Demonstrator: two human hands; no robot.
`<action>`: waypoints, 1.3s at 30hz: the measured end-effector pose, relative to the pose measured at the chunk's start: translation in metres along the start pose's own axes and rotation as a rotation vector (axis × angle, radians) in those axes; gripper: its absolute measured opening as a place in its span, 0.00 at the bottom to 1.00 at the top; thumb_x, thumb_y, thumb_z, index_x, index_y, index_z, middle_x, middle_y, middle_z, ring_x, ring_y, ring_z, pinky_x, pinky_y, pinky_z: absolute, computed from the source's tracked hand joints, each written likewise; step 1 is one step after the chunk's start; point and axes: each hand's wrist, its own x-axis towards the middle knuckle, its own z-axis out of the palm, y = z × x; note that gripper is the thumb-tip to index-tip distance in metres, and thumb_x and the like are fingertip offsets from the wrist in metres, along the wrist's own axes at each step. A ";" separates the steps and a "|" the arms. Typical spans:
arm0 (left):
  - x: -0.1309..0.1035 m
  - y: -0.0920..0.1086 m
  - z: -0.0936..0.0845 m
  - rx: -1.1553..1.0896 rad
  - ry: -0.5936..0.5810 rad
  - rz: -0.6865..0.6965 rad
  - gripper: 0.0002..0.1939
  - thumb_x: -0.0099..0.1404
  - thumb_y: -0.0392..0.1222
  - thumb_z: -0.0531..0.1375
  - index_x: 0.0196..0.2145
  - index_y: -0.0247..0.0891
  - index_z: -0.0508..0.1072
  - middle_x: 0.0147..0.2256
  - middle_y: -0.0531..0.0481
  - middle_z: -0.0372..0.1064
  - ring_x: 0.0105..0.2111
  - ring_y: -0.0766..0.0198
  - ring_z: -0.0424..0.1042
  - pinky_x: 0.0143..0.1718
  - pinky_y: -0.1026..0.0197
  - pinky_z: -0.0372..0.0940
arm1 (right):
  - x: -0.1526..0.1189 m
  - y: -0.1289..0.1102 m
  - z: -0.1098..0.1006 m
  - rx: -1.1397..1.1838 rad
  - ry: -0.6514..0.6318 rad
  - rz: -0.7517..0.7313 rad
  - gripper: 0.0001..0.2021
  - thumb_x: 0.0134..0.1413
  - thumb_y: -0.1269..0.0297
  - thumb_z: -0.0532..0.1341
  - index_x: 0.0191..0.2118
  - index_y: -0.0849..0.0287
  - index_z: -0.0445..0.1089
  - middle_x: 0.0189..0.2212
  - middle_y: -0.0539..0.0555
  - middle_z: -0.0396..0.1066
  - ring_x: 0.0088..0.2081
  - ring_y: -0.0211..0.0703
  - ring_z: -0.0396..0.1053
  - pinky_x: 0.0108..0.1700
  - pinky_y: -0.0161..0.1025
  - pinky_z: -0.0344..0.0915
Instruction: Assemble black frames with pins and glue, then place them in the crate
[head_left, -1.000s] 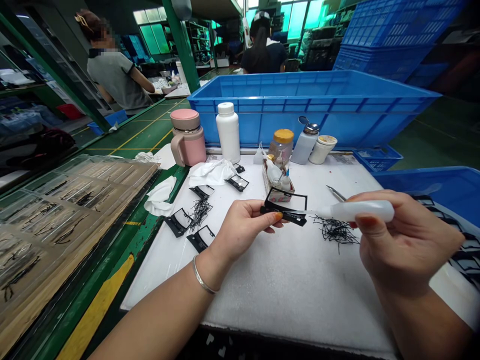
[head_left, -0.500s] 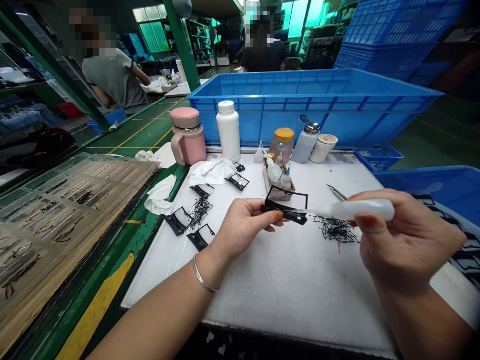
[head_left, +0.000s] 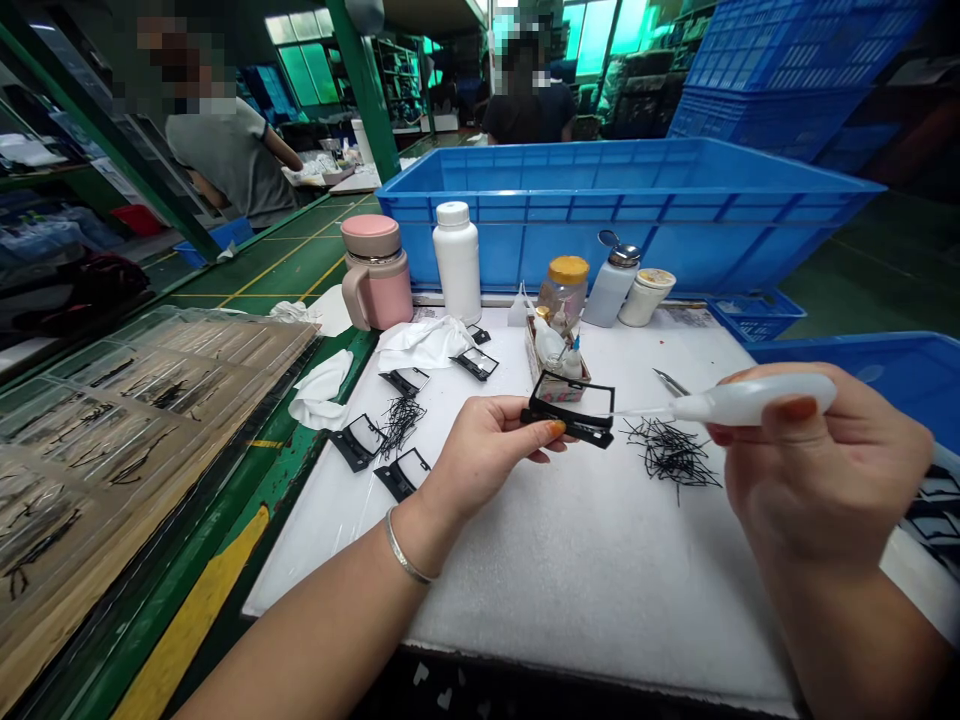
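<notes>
Between the thumb and fingers of my left hand (head_left: 491,448) is a black plastic frame (head_left: 574,433) with a rectangular opening, held above the white work surface. My right hand (head_left: 814,470) grips a translucent squeeze bottle (head_left: 765,399) with a long thin nozzle, lying nearly level. The nozzle tip points left, close to the frame's right side; I cannot tell if they touch. Below the bottle lies a pile of short black strips (head_left: 671,455), with tweezers (head_left: 670,381) behind it. Several similar black frames (head_left: 358,442) rest on the left around another strip pile (head_left: 401,425).
A small box of bottles (head_left: 559,360) stands behind the held frame. Farther back are a pink mug (head_left: 377,275), a white bottle (head_left: 457,265), a pump bottle (head_left: 611,287) and a large blue crate (head_left: 637,215). Compartment trays (head_left: 142,420) lie at left. Two people are in the background.
My right hand has drawn the squeeze bottle to the right and slightly up, so its nozzle has pulled back from over the frame. My left hand and the frame have hardly moved.
</notes>
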 end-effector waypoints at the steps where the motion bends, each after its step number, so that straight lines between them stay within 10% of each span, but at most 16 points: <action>1: 0.000 0.000 0.000 -0.004 0.002 0.000 0.09 0.60 0.43 0.64 0.32 0.33 0.78 0.31 0.45 0.75 0.33 0.63 0.73 0.32 0.66 0.67 | 0.002 0.004 -0.001 0.101 0.047 0.085 0.09 0.58 0.58 0.59 0.35 0.52 0.75 0.24 0.53 0.65 0.21 0.45 0.61 0.20 0.42 0.56; 9: 0.002 0.002 -0.005 -0.009 0.030 0.011 0.10 0.59 0.44 0.64 0.33 0.33 0.78 0.32 0.44 0.76 0.34 0.61 0.74 0.32 0.65 0.67 | 0.021 0.047 -0.008 0.379 0.232 0.565 0.13 0.41 0.70 0.70 0.33 0.54 0.67 0.31 0.52 0.77 0.34 0.45 0.76 0.30 0.36 0.73; 19: 0.001 0.007 -0.016 -0.066 0.078 0.046 0.11 0.58 0.44 0.66 0.34 0.32 0.78 0.32 0.44 0.76 0.34 0.61 0.75 0.32 0.66 0.67 | 0.015 0.089 0.001 -0.305 -0.114 0.557 0.10 0.37 0.67 0.67 0.31 0.60 0.76 0.30 0.54 0.77 0.33 0.47 0.74 0.40 0.42 0.69; 29: 0.000 0.011 -0.020 -0.087 0.049 0.025 0.10 0.59 0.43 0.65 0.33 0.32 0.78 0.32 0.45 0.76 0.34 0.63 0.74 0.32 0.67 0.68 | 0.025 0.025 0.008 -0.461 0.245 0.099 0.14 0.53 0.59 0.63 0.45 0.58 0.71 0.41 0.57 0.73 0.42 0.45 0.71 0.39 0.41 0.70; 34: 0.000 0.013 -0.024 -0.102 0.073 0.041 0.09 0.59 0.42 0.65 0.35 0.33 0.78 0.33 0.45 0.76 0.35 0.63 0.74 0.32 0.68 0.68 | 0.034 -0.004 0.051 -0.493 -0.254 0.067 0.08 0.53 0.63 0.63 0.38 0.57 0.75 0.29 0.51 0.74 0.29 0.39 0.69 0.31 0.36 0.65; 39: 0.001 0.013 -0.027 -0.072 0.105 0.068 0.10 0.59 0.41 0.65 0.35 0.32 0.78 0.33 0.45 0.76 0.35 0.63 0.75 0.31 0.68 0.68 | 0.038 0.010 0.083 -0.503 -0.354 0.169 0.06 0.50 0.68 0.63 0.34 0.57 0.77 0.22 0.48 0.74 0.24 0.39 0.69 0.30 0.36 0.63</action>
